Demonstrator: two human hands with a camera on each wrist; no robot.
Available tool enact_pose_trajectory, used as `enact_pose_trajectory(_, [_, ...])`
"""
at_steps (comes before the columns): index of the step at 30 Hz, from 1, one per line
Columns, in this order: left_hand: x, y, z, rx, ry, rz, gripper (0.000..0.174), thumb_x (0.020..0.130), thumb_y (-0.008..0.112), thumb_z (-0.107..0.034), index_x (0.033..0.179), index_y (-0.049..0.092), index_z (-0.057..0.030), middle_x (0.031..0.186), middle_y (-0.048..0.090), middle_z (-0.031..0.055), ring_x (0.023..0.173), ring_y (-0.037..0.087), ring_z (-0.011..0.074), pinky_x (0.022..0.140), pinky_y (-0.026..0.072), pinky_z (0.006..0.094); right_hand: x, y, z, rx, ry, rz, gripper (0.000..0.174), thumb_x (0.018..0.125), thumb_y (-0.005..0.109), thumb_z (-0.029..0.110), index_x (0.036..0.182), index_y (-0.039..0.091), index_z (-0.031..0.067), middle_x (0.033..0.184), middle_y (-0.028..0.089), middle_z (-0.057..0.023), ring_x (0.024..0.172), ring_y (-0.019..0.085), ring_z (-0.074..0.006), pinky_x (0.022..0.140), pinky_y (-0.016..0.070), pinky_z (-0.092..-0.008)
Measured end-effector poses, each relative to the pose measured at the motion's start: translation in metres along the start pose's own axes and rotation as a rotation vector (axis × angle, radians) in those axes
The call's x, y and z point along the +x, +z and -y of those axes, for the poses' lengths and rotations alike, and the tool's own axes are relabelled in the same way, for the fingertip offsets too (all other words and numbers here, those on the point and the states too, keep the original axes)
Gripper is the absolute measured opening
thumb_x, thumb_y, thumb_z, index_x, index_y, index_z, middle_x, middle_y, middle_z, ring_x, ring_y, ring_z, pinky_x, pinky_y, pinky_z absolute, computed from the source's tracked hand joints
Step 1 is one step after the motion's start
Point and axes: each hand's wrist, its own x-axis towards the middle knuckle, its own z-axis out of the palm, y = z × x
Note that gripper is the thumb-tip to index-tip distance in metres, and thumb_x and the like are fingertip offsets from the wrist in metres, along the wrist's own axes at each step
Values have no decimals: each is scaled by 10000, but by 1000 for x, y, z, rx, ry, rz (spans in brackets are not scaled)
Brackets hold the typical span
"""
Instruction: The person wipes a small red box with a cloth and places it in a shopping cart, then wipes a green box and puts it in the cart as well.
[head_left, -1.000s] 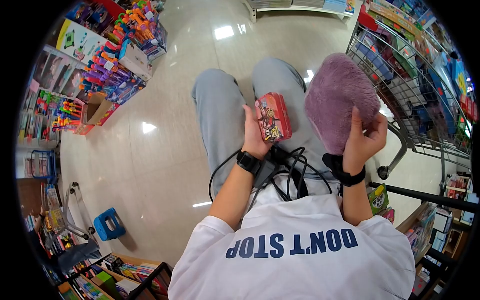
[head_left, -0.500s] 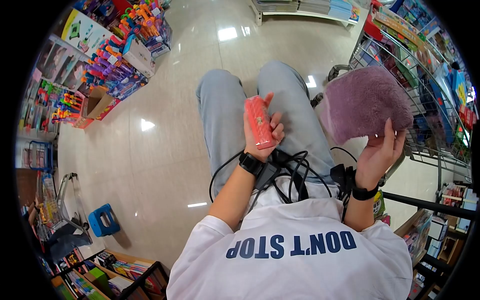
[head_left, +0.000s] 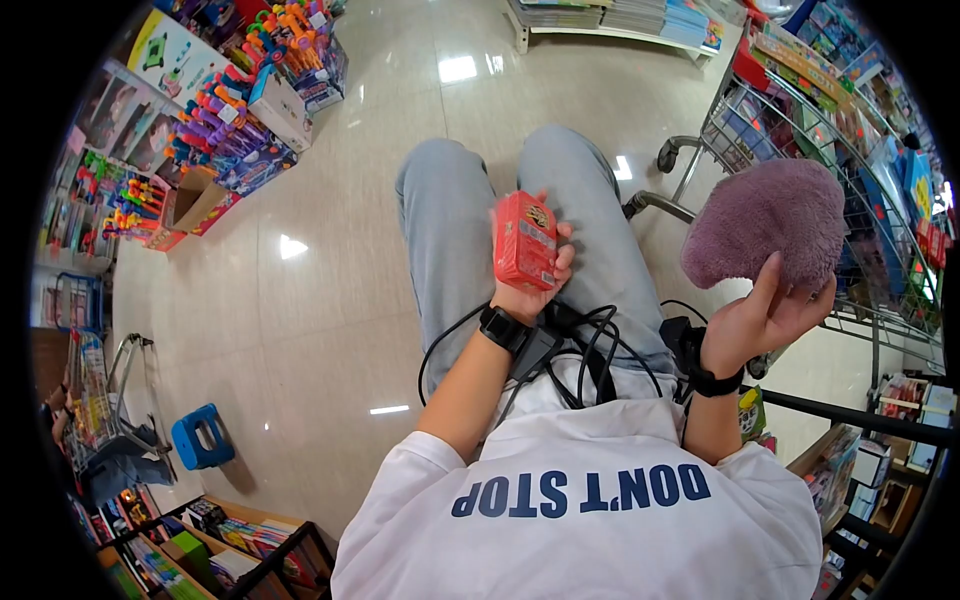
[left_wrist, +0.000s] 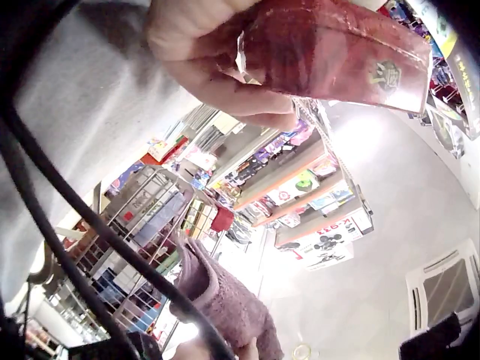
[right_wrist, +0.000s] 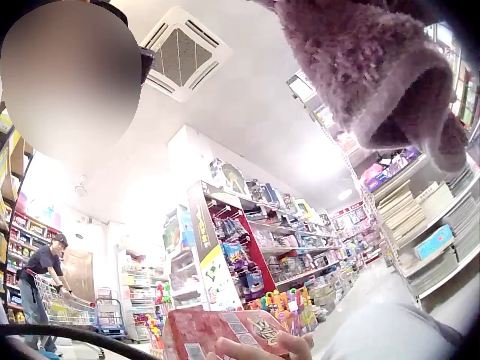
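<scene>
Over the lap, my left hand (head_left: 522, 300) grips a red box (head_left: 526, 240) in clear shiny wrap. One broad printed face is turned up, with a dark emblem near its far end. The left wrist view shows the fingers curled at the edge of the red box (left_wrist: 337, 56). Out to the right, my right hand (head_left: 758, 328) pinches a fuzzy purple cloth (head_left: 768, 222) by its near edge, in front of the shopping cart. In the right wrist view the purple cloth (right_wrist: 352, 67) hangs with a folded, open-looking end.
A loaded wire shopping cart (head_left: 745, 120) stands at the right. Colourful toy displays (head_left: 205, 130) line the left, with a blue stool (head_left: 203, 437) on the floor. Black cables (head_left: 600, 340) lie across the lap. Another person (right_wrist: 43, 277) pushes a cart farther off.
My left hand has turned the red box from its illustrated face, past a narrow side, to another printed face. My right hand has carried the purple cloth rightward, and the cloth's shape has shifted.
</scene>
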Motion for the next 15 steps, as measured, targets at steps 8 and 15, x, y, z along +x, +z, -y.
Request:
enact_pose_trajectory(8, [-1,6,-1,64,-27,52,832,781,351,-761,1331,388,-137,1074,508,144,713,450,253,551,403,327,0,-4,4,-98,162,137,464,852,605,-4,1269,404,-28,1227,493,-142,1111,492,-223,943,392,-325])
enact_pose_trajectory(15, [0,2,0,131,24,24,779,798,355,-704,1321,396,-129,1018,493,121,682,435,245,543,368,341,0,-18,-13,-218,-113,282,386,827,669,74,1161,519,-47,1112,582,-136,977,580,-205,828,466,-299])
